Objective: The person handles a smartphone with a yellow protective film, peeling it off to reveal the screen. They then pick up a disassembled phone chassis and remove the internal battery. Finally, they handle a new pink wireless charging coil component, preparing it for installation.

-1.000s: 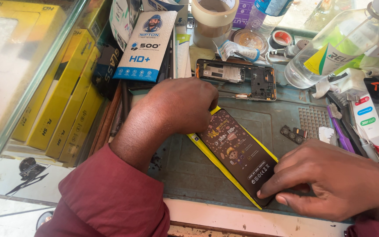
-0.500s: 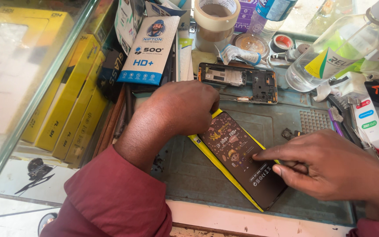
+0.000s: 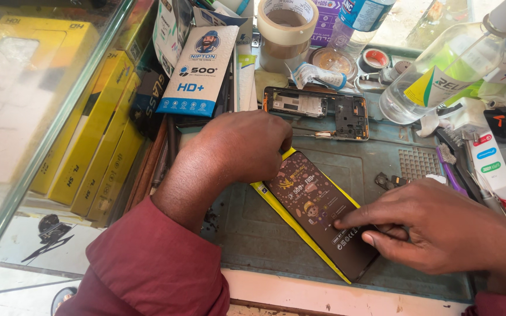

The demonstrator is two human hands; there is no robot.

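Dark screen protector lies on the mat; left hand pins its top, right hand pinches its lower edge.

The left hand covers the top end of the dark screen protector, so its upper edge is not visible. The right hand hides the lower right corner, and its wrist is cut by the picture's edge. The clear bottle loses its top at the frame. The small parts on the worktop are too small to identify.
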